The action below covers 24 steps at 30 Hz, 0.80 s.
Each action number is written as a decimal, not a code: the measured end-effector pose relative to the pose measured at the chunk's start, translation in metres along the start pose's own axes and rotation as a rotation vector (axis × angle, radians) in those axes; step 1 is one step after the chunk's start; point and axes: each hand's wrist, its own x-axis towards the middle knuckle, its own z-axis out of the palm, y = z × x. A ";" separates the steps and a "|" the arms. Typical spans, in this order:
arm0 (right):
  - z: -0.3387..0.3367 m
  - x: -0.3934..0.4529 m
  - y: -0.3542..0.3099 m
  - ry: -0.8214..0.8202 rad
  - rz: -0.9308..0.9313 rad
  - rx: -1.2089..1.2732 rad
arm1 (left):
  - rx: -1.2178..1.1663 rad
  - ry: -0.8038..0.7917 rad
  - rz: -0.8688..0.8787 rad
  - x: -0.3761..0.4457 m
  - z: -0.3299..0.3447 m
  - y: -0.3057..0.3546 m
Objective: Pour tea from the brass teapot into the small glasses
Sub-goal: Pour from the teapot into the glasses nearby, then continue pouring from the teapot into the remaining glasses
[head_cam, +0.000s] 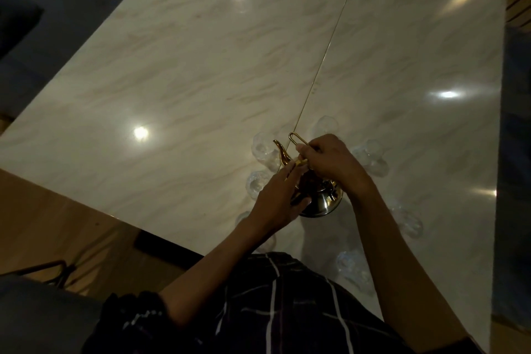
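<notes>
The brass teapot (323,204) stands on the white marble table (201,72), its curved spout (280,151) pointing up and left. My right hand (330,159) grips the thin wire handle (296,138) above the pot. With straight fingers, my left hand (275,201) rests against the pot's left side near the lid. Several small clear glasses ring the pot: one beside the spout (263,149), one left of the pot (257,182), one to the right (370,156). What the glasses hold cannot be told in the dim light.
More clear glasses stand near the table's front edge (352,267) and at the right (408,221). A thin brass seam (330,46) runs across the tabletop. A dark chair (34,37) stands at the far left, wooden floor (57,224) below.
</notes>
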 end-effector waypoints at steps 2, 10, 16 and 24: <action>-0.001 -0.004 0.008 -0.002 -0.006 0.013 | -0.001 -0.006 -0.002 0.000 0.004 0.003; -0.013 -0.026 0.047 0.010 -0.023 0.074 | 0.057 -0.023 0.004 -0.008 0.036 0.019; -0.031 -0.046 0.082 0.019 -0.026 0.136 | 0.072 -0.069 -0.015 -0.016 0.067 0.043; -0.057 -0.060 0.118 0.038 -0.003 0.258 | 0.078 -0.067 0.017 -0.016 0.091 0.079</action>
